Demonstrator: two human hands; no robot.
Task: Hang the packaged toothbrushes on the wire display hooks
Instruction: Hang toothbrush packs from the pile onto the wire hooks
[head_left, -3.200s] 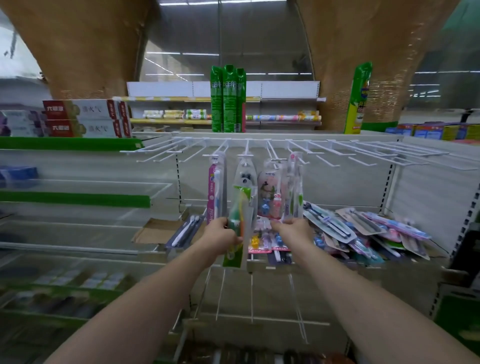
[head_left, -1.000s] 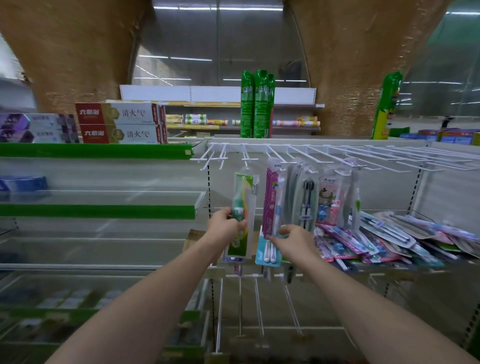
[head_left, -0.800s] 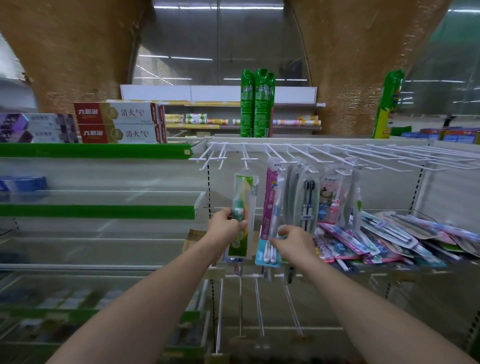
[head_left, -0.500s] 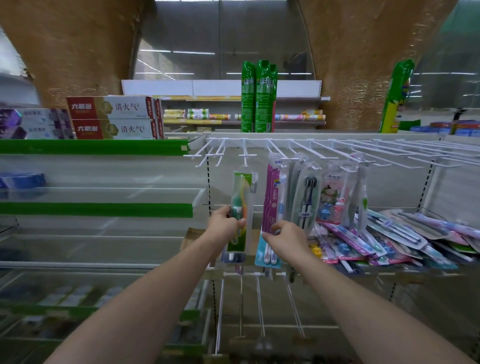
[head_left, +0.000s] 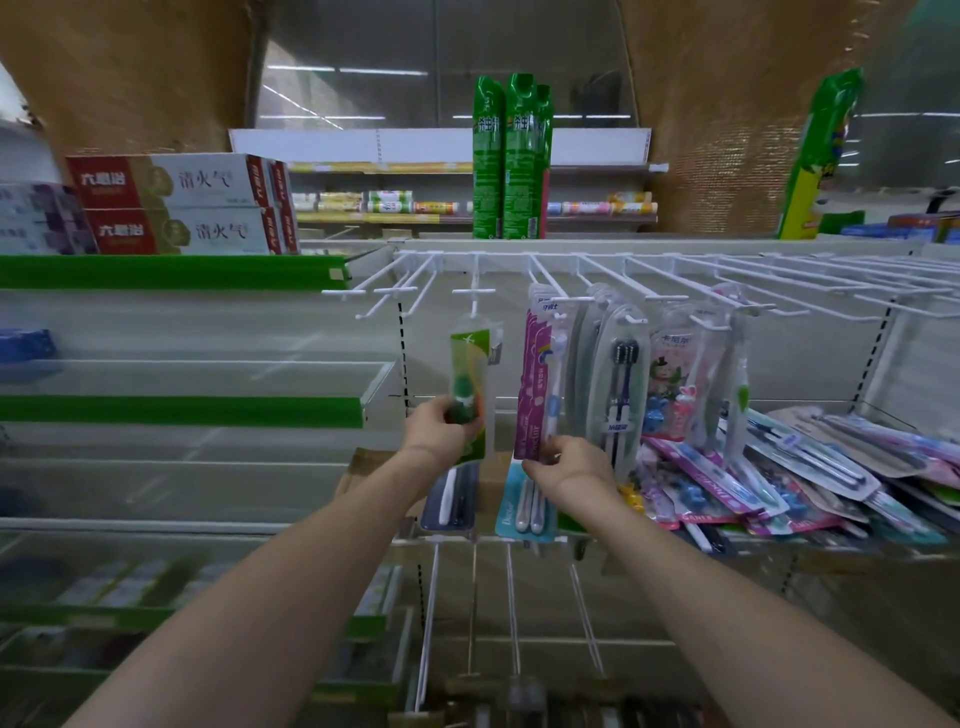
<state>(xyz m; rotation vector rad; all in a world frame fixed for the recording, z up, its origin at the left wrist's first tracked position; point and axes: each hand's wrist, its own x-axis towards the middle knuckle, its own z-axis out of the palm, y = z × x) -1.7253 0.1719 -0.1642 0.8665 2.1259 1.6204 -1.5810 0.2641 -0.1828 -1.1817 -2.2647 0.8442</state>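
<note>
My left hand (head_left: 439, 428) grips a green toothbrush pack (head_left: 471, 379) by its lower half, and the pack's top sits at the tip of a white wire hook (head_left: 474, 291). To the right, my right hand (head_left: 574, 467) pinches the bottom of a pink toothbrush pack (head_left: 537, 384) that hangs from a neighbouring hook. Further packs (head_left: 621, 384) hang on hooks right of it. A pile of loose toothbrush packs (head_left: 810, 467) lies on the shelf at right. A light-blue pack (head_left: 524, 512) and a dark pack (head_left: 449, 501) sit below my hands.
A row of bare white wire hooks (head_left: 779, 280) runs to the right along the rail. Red toothpaste boxes (head_left: 176, 202) stand on the green-edged shelf (head_left: 171, 273) at left. Tall green packs (head_left: 511, 156) stand behind the rail. More bare wire hooks (head_left: 511, 613) jut out below.
The green pack has risen in my left hand until its top meets the hook tip. My right hand has moved from the shelf pile onto the bottom of the pink pack.
</note>
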